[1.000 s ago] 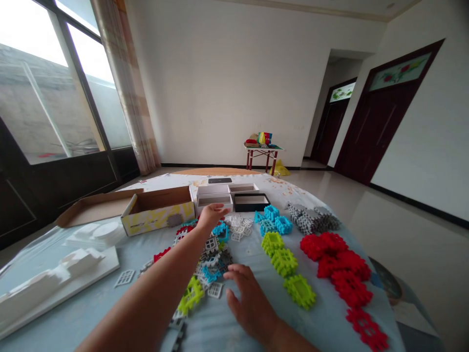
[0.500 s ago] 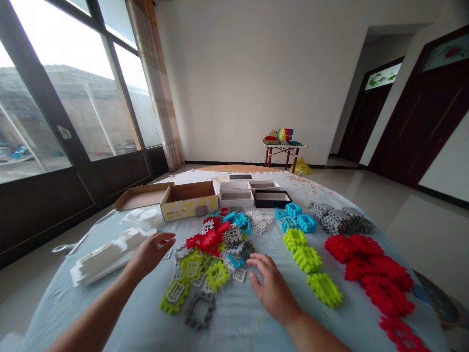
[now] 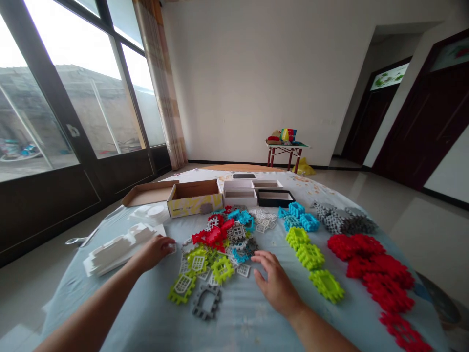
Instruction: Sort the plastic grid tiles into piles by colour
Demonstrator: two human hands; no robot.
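Note:
My left hand [image 3: 156,252] is lowered beside the white stack, its fingers curled together on a small white lattice window piece [image 3: 172,249]. To the right of the mixed pile, my right hand [image 3: 276,283] hovers with its fingers apart and nothing in them. Between the hands lie interlocking plastic building panels: red pieces [image 3: 213,236], blue pieces [image 3: 240,216], a lime green frame [image 3: 223,270] and white window grids. Nearest me are another green frame [image 3: 182,288] holding a window grid and a dark grey frame [image 3: 206,301] with an arched opening.
Sorted stacks stand on the right: blue [image 3: 308,222], green [image 3: 309,256], grey [image 3: 342,220] and red [image 3: 381,271]. White parts [image 3: 120,249] lie on the left. Behind are an open cardboard box [image 3: 194,208], its lid [image 3: 148,193], small white trays [image 3: 240,198] and a black-rimmed tray [image 3: 276,198].
My left hand has come down and its fingers have closed onto the small white window piece. My right hand stays spread beside the pile. The whole view has shifted slightly.

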